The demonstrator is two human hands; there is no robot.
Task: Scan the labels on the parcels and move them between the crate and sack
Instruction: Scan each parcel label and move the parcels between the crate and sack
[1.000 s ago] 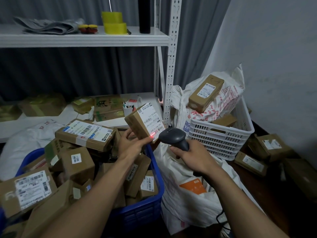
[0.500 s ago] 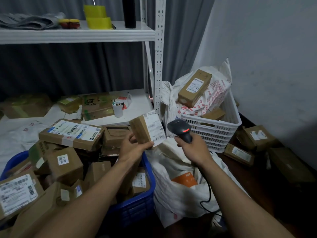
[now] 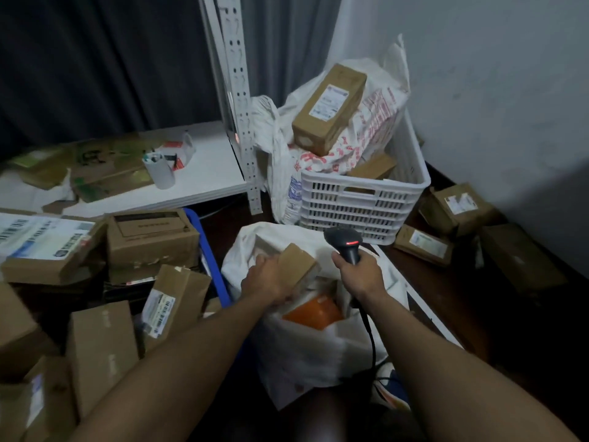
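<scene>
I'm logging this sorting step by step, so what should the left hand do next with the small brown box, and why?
Probably release it. The left hand holds the small brown cardboard box at the open mouth of the white sack, while the right hand holds the black handheld scanner aside, so it should drop in.

We see a small brown cardboard parcel [image 3: 298, 266], tilted, held by our left hand [image 3: 267, 282] at the open white sack [image 3: 306, 355]'s mouth. Just left, the blue crate [image 3: 212, 260] is heaped with labelled boxes [image 3: 173, 301]. Our right hand [image 3: 360, 275] grips the black scanner [image 3: 345, 245], red light on.
</scene>
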